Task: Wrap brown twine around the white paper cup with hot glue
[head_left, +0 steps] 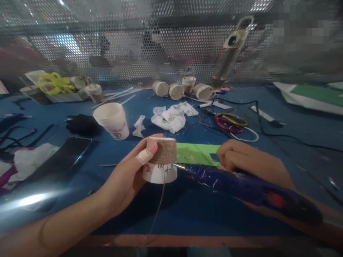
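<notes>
In my left hand [128, 171] is a paper cup [157, 175], turned with its wide rim down. Brown twine [166, 151] is wound round its upper part, and a loose strand [160, 203] hangs down the front toward the table edge. A bandage wraps my left thumb. My right hand [241, 157] is closed round a dark blue hot glue gun [227, 184], partly hiding its fingers behind it. The gun's metal tip touches or nearly touches the cup just under the wound twine. A green strip [197, 153] lies behind, between both hands.
A stack of white paper cups [112, 119] stands behind left, beside crumpled white lace [173, 116]. Several twine-covered cups [187, 85] line the back by a perforated metal screen [134, 43]. Scissors [230, 123] and black cables lie right; a phone [71, 153] lies left.
</notes>
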`<state>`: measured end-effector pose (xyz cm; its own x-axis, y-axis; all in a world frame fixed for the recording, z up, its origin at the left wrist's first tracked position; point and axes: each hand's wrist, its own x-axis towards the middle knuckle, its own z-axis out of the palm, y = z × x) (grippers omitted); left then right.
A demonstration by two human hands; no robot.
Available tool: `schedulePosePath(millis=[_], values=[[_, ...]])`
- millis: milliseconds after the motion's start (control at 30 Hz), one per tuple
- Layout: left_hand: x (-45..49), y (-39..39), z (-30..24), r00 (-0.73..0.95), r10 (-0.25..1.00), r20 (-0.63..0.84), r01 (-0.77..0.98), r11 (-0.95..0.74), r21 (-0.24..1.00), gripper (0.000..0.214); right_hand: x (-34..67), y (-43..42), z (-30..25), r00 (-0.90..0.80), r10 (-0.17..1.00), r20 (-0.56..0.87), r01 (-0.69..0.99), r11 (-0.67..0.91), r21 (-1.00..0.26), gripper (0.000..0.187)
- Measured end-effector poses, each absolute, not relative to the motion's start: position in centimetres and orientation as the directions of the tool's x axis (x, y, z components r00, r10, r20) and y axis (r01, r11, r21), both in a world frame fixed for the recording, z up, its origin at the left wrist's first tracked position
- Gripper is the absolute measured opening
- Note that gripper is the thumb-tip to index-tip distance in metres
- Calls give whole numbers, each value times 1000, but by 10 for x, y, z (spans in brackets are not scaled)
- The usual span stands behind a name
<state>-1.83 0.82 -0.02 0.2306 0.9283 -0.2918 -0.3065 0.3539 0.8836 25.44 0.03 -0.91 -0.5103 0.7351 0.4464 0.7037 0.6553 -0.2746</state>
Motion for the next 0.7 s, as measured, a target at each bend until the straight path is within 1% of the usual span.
schedulePosePath(millis=[67, 133, 267, 367, 400, 467, 533, 600, 667, 700], values=[[-18, 9, -1, 201, 933, -298, -318, 350, 881, 49, 254, 2, -11, -505, 739, 446, 694, 655, -300, 24], [-18, 9, 0, 187, 936, -297, -319, 344, 883, 46, 256, 4, -12, -495, 747, 444, 690, 648, -321, 22], [-19, 9, 4, 140, 947, -289, -335, 320, 886, 46, 264, 12, -14, -490, 730, 477, 678, 663, -318, 17], [-20, 10, 6, 146, 950, -275, -336, 309, 890, 42, 269, 18, -16, -535, 723, 438, 673, 678, -297, 9], [-20, 10, 6, 150, 952, -268, -339, 304, 890, 40, 270, 19, -17, -544, 731, 412, 681, 671, -291, 16], [-21, 9, 6, 149, 956, -254, -343, 291, 893, 37, 268, 23, -20, -517, 780, 353, 728, 617, -298, 37], [-21, 9, 6, 148, 959, -243, -345, 280, 896, 35, 266, 27, -23, -441, 849, 292, 785, 523, -333, 55], [-21, 9, 6, 147, 957, -251, -342, 287, 895, 35, 266, 32, -25, -416, 880, 228, 798, 474, -373, 70], [-22, 8, 6, 144, 954, -263, -343, 297, 891, 38, 271, 34, -23, -469, 867, 165, 771, 494, -403, 78], [-22, 9, 6, 144, 953, -266, -346, 301, 889, 40, 274, 35, -20, -500, 855, 134, 759, 508, -408, 77]])
